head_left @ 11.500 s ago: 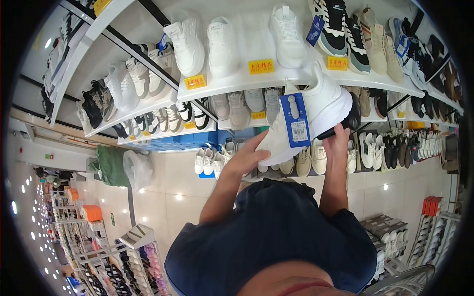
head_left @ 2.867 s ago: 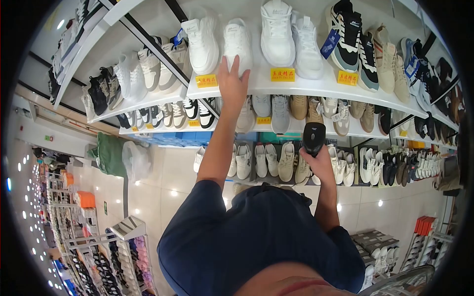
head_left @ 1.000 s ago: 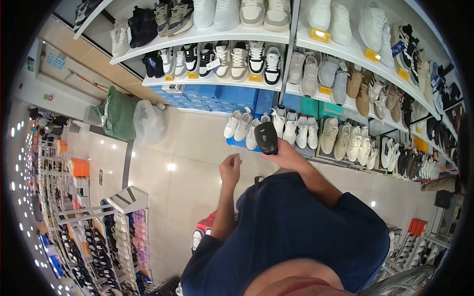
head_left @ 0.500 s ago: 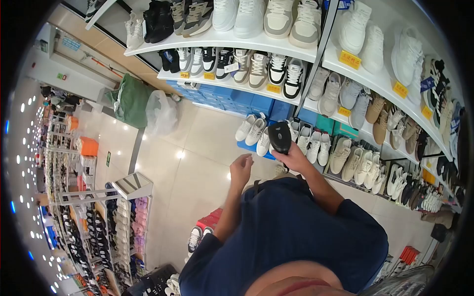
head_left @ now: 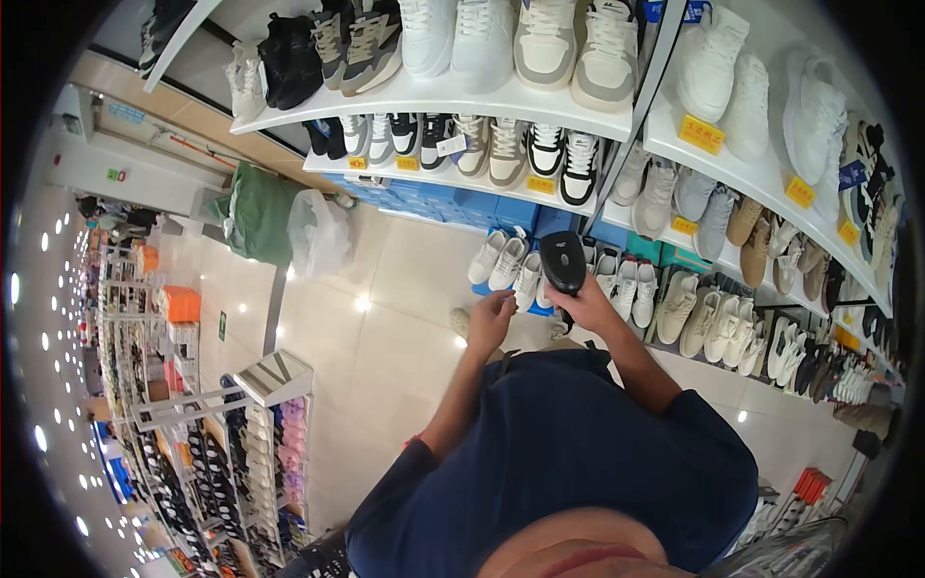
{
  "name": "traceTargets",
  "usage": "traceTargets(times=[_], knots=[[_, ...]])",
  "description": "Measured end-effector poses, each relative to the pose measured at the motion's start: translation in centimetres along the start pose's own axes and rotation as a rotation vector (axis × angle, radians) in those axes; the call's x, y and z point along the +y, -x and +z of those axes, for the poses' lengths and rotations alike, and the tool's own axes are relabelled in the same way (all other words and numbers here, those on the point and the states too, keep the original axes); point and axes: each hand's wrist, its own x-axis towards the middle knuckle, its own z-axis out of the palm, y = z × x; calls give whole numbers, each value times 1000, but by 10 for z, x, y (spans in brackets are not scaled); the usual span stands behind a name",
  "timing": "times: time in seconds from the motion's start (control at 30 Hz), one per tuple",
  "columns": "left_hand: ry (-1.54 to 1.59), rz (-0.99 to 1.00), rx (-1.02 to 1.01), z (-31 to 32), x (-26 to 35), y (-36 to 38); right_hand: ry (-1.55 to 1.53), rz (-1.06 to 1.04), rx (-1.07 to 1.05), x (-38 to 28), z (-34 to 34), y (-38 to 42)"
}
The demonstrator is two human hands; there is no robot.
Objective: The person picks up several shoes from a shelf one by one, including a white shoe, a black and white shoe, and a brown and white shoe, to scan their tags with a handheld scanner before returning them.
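My right hand (head_left: 584, 306) is wrapped round the handle of a black handheld barcode scanner (head_left: 562, 260), its head raised above the fist. Just left of it, my left hand (head_left: 494, 320) has its fingers bent and drawn together; whether anything small is between them cannot be made out. White sneakers (head_left: 503, 262) stand on blue shoeboxes beyond both hands, apart from them. More pale sneakers (head_left: 633, 291) sit in a row right of the scanner.
White display shelves (head_left: 424, 94) with several rows of sneakers and yellow price tags rise ahead. A green sack (head_left: 258, 214) and a clear plastic bag (head_left: 320, 236) stand on the tiled floor (head_left: 385, 308). Shoe racks (head_left: 275, 378) line the left side.
Both hands and the scanner have shifted slightly right in view, and my left hand is nearer the scanner. The camera view has moved, and a shoe now shows beside my left hand.
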Motion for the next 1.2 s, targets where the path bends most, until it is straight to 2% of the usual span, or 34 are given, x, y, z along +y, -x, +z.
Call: traceTargets(times=[0.23,0.27,0.4,0.43,0.63,0.83,1.03,1.13,1.2], knots=[[1,21,-165,-55,-22,-53,22,-20,158,15,49,-49],[-6,49,-205,-69,-29,-63,101,21,172,17,57,-59],[-258,140,-340,-144,-37,-110,-50,-23,345,25,118,-107],[-307,112,-351,-162,-37,-123,-68,-24,381,23,133,-113],[-353,177,-397,-237,-57,-201,-73,26,456,2,197,-131],[-402,251,-467,-212,-47,-248,-151,-38,618,11,196,-112],[-347,277,-541,-134,-44,-248,-183,-121,720,38,164,-86],[-403,303,-525,-98,-35,-248,-193,-87,747,45,155,-68],[-440,413,-482,-74,-23,-260,-214,-52,779,48,152,-60]])
